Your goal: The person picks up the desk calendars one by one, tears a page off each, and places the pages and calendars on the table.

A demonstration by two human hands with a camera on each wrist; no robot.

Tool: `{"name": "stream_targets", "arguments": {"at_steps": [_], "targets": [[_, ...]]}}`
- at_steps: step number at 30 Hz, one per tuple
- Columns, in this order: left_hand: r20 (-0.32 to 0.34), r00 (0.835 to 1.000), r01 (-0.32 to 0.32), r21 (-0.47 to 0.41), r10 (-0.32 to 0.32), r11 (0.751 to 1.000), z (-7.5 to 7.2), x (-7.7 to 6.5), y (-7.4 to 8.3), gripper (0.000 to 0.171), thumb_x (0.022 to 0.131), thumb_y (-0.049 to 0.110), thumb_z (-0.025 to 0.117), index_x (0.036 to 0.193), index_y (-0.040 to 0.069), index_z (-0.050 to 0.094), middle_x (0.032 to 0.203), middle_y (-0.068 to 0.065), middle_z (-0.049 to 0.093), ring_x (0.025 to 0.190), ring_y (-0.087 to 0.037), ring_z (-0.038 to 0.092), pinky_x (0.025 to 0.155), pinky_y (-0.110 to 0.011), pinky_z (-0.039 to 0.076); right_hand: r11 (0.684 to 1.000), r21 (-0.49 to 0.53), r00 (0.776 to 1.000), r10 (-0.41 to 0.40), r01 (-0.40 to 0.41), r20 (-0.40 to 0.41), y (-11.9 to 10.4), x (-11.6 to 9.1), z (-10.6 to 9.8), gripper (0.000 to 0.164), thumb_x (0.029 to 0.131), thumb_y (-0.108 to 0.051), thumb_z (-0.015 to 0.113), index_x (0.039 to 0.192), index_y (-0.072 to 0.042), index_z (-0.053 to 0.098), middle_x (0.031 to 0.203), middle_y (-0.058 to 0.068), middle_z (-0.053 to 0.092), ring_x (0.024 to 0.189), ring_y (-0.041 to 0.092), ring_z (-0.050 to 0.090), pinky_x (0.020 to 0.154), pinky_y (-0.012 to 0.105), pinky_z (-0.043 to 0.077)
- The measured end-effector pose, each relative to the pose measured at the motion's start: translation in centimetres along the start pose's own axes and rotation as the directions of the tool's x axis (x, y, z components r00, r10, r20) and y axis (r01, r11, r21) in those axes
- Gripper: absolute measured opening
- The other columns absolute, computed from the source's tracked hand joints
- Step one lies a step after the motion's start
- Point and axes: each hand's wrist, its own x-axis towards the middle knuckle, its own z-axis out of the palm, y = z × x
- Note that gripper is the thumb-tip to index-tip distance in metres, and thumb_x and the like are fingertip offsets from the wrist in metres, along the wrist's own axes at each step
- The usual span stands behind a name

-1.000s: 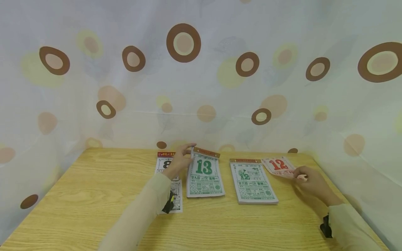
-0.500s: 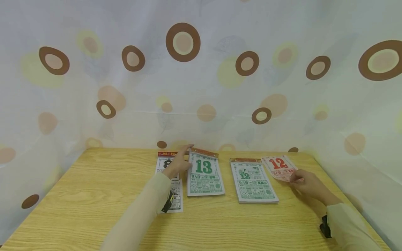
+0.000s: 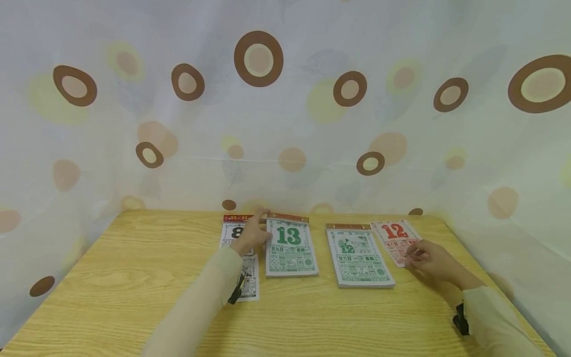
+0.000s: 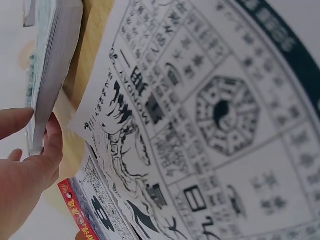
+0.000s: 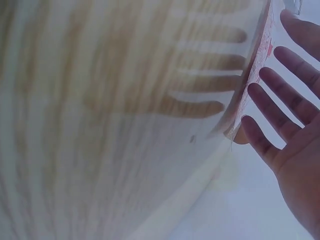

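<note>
A: What is the head view showing?

B: Pad 13 (image 3: 290, 248) is sitting on the table (image 3: 134, 297). The left hand (image 3: 251, 237) is holding its left edge, near the top. The 8 page (image 3: 230, 235) is lying just left of pad 13. Pad 12 (image 3: 360, 260) is lying to the right of pad 13. The red sheet (image 3: 394, 238) is lying farther right of pad 13, and the right hand (image 3: 434, 263) is covering its low end.

A: And the left wrist view?

B: The left fingers are pinching pad 13's edge, some in front and some behind. A black page (image 4: 200, 110) is showing big beside pad 13.

A: How should that hand be holding?

B: I think it should be gripping all the leaves together, so none are slipping or bending.

A: What about the right wrist view?

B: The right fingers are pointing out straight and spread apart by the red sheet. I can't tell if they are touching it. It is looking thin, so soft, flat fingers would crease it least, I think.
</note>
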Motion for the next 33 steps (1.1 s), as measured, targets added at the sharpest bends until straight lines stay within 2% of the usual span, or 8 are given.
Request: {"name": "stream_targets", "arguments": {"at_steps": [4,7,10,14,16,18,24,33], "targets": [[0.027,0.999,-0.018,0.035,0.017,0.999,0.1,-0.1,0.1,0.073,0.078,-0.005,0.061,0.141,0.013,0.03,0.137,-0.02,0.041,0.12,-0.037,0.048,0.091,-0.043,0.05,0.999,-0.032,1.0,-0.005,0.005,-0.003,0.1,0.2,-0.1,0.022,0.079,-0.017,0.07,0.094,-0.004,0.061,0.094,0.013,0.061,0.086,0.027,0.058,0.072,0.041,0.051],[0.054,0.998,-0.03,0.079,0.026,0.996,0.3,-0.2,0.1,0.074,0.077,-0.002,0.064,0.141,0.01,0.029,0.131,-0.019,0.047,0.114,-0.033,0.053,0.093,-0.041,0.049,0.998,-0.055,1.0,-0.005,0.005,0.006,0.3,0.5,0.0,0.028,0.079,-0.019,0.071,0.1,-0.002,0.061,0.096,0.013,0.061,0.085,0.024,0.056,0.07,0.036,0.049],[0.074,0.997,-0.034,0.13,0.024,0.991,0.4,-0.3,0.1,0.071,0.076,0.001,0.068,0.139,0.009,0.036,0.125,-0.017,0.053,0.108,-0.029,0.057,0.093,-0.039,0.049,0.997,-0.069,1.0,-0.015,0.017,0.026,0.6,0.7,0.1,0.03,0.079,-0.018,0.07,0.103,-0.002,0.061,0.097,0.015,0.06,0.084,0.022,0.053,0.068,0.033,0.046],[0.075,0.997,-0.024,0.169,0.011,0.985,0.4,-0.5,0.0,0.059,0.075,0.003,0.07,0.13,0.009,0.049,0.123,-0.015,0.054,0.109,-0.029,0.056,0.094,-0.04,0.048,0.994,-0.109,0.999,-0.009,0.012,0.036,0.8,0.8,0.3,0.027,0.079,-0.018,0.069,0.102,-0.005,0.062,0.105,0.023,0.058,0.092,0.035,0.055,0.074,0.045,0.048],[0.073,0.997,-0.025,0.179,0.012,0.984,0.4,-0.6,0.0,0.056,0.075,0.003,0.071,0.127,0.008,0.051,0.123,-0.016,0.055,0.11,-0.029,0.056,0.094,-0.04,0.048,0.991,-0.135,1.0,0.003,0.002,0.031,0.9,0.8,0.5,0.027,0.079,-0.02,0.069,0.102,-0.007,0.062,0.11,0.027,0.056,0.098,0.043,0.054,0.077,0.054,0.046],[0.071,0.997,-0.024,0.184,0.011,0.983,0.3,-0.6,0.0,0.054,0.075,0.003,0.071,0.126,0.007,0.052,0.123,-0.017,0.055,0.11,-0.03,0.055,0.095,-0.041,0.047,0.99,-0.137,0.999,0.019,-0.015,0.033,0.8,0.8,0.6,0.026,0.08,-0.022,0.068,0.102,-0.008,0.063,0.113,0.029,0.054,0.1,0.047,0.052,0.076,0.058,0.046],[0.053,0.998,-0.028,0.194,0.018,0.981,0.6,-0.5,0.0,0.054,0.075,0.002,0.071,0.125,0.006,0.052,0.127,-0.017,0.052,0.116,-0.032,0.051,0.098,-0.042,0.045,0.986,-0.155,0.996,0.073,-0.063,0.057,0.1,0.9,0.7,0.028,0.081,-0.024,0.067,0.104,-0.009,0.062,0.115,0.029,0.053,0.099,0.05,0.05,0.068,0.06,0.046],[0.048,0.998,-0.048,0.2,0.039,0.979,0.8,-0.1,-0.1,0.056,0.075,0.0,0.069,0.127,0.004,0.051,0.127,-0.018,0.052,0.116,-0.033,0.051,0.099,-0.042,0.044,0.981,-0.163,0.99,0.12,-0.107,0.073,-0.3,1.0,0.8,0.031,0.081,-0.028,0.066,0.106,-0.01,0.061,0.116,0.03,0.051,0.099,0.052,0.049,0.066,0.063,0.043]]}}
